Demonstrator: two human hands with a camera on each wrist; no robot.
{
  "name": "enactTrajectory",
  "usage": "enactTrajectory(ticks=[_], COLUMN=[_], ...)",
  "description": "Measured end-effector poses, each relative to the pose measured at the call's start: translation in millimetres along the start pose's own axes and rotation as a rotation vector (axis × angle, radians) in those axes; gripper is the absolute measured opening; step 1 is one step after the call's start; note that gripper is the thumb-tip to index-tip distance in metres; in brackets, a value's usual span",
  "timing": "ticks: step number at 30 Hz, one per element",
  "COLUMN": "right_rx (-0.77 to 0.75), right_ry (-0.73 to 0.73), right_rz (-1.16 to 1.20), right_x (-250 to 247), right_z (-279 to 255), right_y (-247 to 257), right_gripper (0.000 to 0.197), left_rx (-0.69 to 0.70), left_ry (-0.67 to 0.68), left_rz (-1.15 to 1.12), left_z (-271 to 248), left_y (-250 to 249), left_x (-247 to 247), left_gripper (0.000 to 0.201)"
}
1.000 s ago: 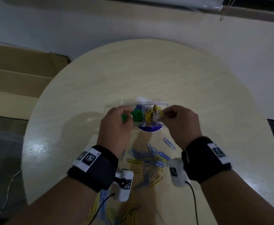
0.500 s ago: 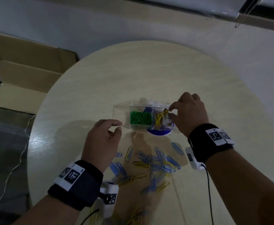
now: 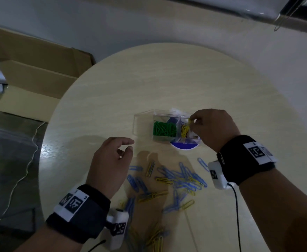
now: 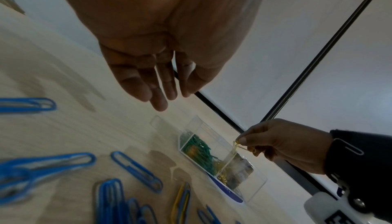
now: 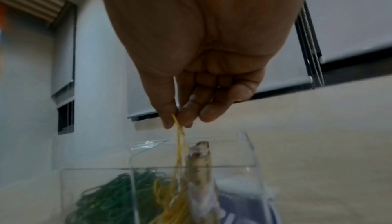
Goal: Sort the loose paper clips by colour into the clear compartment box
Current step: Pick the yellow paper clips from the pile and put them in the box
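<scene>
The clear compartment box [image 3: 143,122] [image 4: 257,183] [image 5: 244,153] stands mid-table with green clips [image 3: 164,129] in one section and yellow clips [image 3: 184,130] beside them. My right hand [image 3: 191,120] [image 5: 176,120] pinches a yellow paper clip [image 5: 180,137] [image 4: 236,143] above the yellow section. Near and to the left of the box my left hand [image 3: 129,145] [image 4: 161,96] hovers with relaxed fingers and holds nothing. Loose blue and yellow clips [image 3: 176,179] [image 4: 135,170] lie scattered on the table in front of me.
A blue round disc [image 3: 183,145] lies under the box's near edge. The round wooden table [image 3: 167,79] has a cardboard box [image 3: 31,73] on the floor beyond its left edge. A white crumpled item [image 5: 201,165] sits in the box's right section.
My left hand has let go of the box and pulled back toward me and to the left. The right hand stays over the yellow section, pinching a yellow clip.
</scene>
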State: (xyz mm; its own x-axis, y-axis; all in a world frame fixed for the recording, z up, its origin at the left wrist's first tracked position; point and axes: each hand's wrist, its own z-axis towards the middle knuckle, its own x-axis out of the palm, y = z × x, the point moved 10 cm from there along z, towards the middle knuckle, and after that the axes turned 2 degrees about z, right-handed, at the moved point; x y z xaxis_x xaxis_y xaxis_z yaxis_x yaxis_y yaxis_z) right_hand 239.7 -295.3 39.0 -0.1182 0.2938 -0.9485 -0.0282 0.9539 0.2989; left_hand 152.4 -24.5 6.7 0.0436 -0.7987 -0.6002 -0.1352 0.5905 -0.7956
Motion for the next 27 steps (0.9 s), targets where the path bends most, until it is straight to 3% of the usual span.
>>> enactTrajectory(ticks=[4,7,11,16,20,24,27], right_rx=[0.100,0.156,0.122,-0.002,0.044,0.003,0.001], right_ry=[-0.002,-0.157,-0.259,-0.096,0.190,0.309,0.306], right_rz=[0.223,0.399,0.406,0.123,-0.049,-0.090,-0.060], right_x=[5.5,-14.9,-4.3,69.0,126.1,140.9,133.5], right_z=[-1.9,-26.4,-85.8,-150.2,-188.6,-211.7,-219.9], right_y=[-7.5,-21.5,-26.2,-7.9,1.3,22.3,27.4], right_gripper=[0.021,0.013,0.012,0.036,0.071,0.082,0.074], left_rx=[-0.005,-0.003,0.111,0.393,0.468,0.473,0.467], left_ry=[0.009,0.032,0.137,0.385,0.548,0.535,0.418], left_rz=[-0.019,-0.010,0.222,0.504,0.672,0.718,0.662], left_z=[-8.5,-16.6,-36.4,-82.8,-115.5,-115.3,-100.8], left_y=[4.8,10.7,19.4,15.5,28.8,35.2,30.4], left_x=[-3.4,-11.4,-9.2,35.1,58.4,52.4,39.3], left_gripper=[0.019,0.018,0.016,0.029,0.052,0.060,0.043])
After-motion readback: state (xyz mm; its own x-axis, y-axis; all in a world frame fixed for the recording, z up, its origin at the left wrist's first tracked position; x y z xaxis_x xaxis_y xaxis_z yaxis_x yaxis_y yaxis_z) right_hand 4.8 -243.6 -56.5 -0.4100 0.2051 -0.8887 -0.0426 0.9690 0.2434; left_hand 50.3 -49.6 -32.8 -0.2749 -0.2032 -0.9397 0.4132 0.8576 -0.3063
